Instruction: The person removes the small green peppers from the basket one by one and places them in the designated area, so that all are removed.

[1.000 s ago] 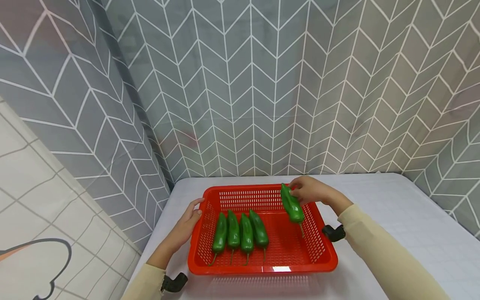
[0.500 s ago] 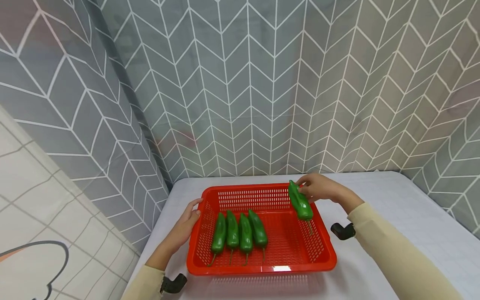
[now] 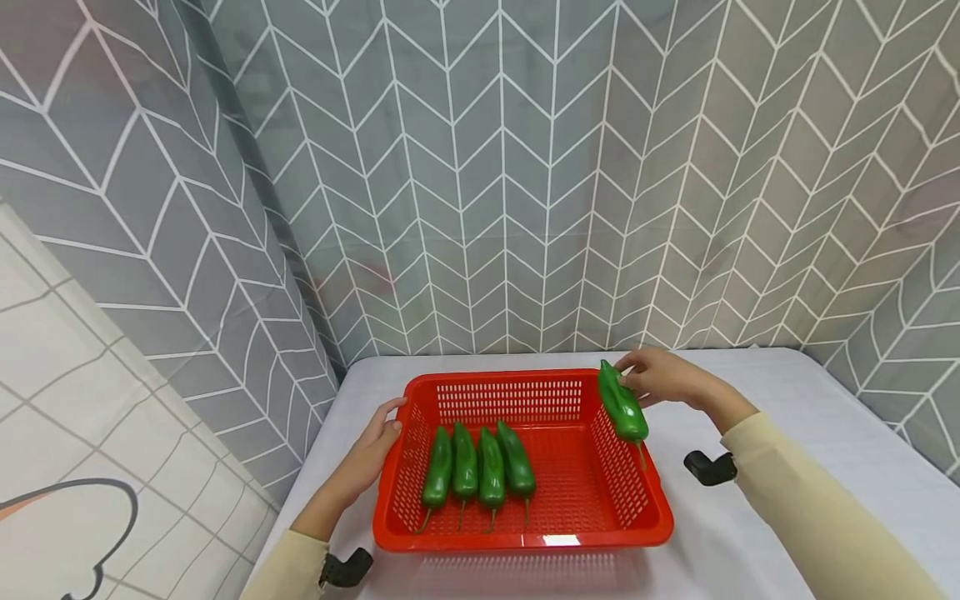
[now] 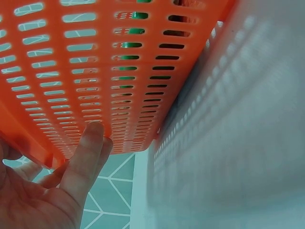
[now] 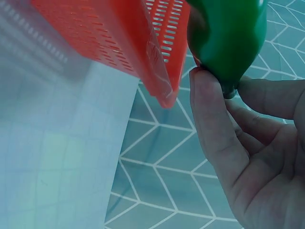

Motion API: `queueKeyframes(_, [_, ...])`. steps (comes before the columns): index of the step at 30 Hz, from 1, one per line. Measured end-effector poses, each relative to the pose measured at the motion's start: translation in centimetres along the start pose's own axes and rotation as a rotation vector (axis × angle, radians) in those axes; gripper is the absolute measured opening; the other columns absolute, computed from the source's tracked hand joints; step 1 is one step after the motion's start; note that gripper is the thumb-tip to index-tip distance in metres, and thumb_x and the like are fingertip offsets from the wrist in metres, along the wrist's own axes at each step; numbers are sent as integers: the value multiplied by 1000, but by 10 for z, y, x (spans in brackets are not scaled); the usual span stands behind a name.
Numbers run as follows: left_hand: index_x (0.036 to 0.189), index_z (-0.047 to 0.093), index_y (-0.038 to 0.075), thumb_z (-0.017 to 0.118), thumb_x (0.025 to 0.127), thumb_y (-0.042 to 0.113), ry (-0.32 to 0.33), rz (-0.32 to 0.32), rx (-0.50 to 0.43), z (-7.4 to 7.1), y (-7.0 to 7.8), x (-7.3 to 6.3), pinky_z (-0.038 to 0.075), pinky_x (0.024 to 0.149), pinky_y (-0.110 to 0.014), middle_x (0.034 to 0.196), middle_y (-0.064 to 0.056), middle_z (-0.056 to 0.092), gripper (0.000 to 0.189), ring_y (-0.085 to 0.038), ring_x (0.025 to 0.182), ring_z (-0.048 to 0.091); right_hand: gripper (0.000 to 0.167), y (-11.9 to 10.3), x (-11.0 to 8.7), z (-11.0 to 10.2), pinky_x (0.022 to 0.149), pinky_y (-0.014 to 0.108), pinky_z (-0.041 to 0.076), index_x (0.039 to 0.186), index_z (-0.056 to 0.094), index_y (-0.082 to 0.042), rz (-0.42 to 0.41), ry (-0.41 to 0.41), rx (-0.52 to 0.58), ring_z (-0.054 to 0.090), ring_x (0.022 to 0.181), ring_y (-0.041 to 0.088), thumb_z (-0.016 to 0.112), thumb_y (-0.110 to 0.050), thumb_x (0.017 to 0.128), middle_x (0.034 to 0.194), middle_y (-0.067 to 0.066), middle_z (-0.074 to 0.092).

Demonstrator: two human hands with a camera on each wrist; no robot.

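A red plastic basket [image 3: 525, 543] stands on the table, with several long green peppers [image 3: 465, 467] side by side in its left half, stems towards me. My left hand [image 3: 371, 450] holds the basket's left rim; in the left wrist view some fingers [image 4: 86, 157] lie against the outer perforated wall. My right hand [image 3: 663, 379] pinches another glossy green pepper [image 3: 621, 404] near its narrow end, tilted, stem hanging lower. This pepper is over the basket's right rim. The right wrist view shows thumb and fingers around its tip [image 5: 228, 52], beside the basket's edge.
The table [image 3: 780, 450] has a white cloth and reaches right of the basket. A grey chevron-patterned curtain [image 3: 525, 183] hangs behind it and at both sides. At the far left is a white tiled surface [image 3: 112, 400]. Each wrist wears a dark device.
My right hand has moved right with the pepper, from inside the basket's right side to over its right rim. The left hand and the peppers in the basket stay put.
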State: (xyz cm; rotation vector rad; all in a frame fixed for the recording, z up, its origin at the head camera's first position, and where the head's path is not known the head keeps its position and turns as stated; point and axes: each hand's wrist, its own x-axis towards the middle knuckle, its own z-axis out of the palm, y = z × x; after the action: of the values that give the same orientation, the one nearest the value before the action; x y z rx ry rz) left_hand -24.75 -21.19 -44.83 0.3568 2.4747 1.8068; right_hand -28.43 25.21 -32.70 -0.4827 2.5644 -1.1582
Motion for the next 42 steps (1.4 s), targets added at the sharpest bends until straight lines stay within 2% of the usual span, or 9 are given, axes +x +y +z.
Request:
queueKeyframes(24, [155,31,15,41,111,28,-10,-4,-5,-1,0,0,55,94,-40,134,-21,58,47,-30,113,63,41,28,-20,-18,80,47,60,131,45,24,52,5,21,72,92,34,51,-3,101,100,17,69])
queueKeyframes(42, [154,30,15,40,111,26,-13,-16,-37,1,-1,1,57,90,-37,133,-22,57,46,-30,110,65,39,61,-32,-12,81,48,60,131,45,23,142,37,30,70,90,30,50,-1,101,102,20,66])
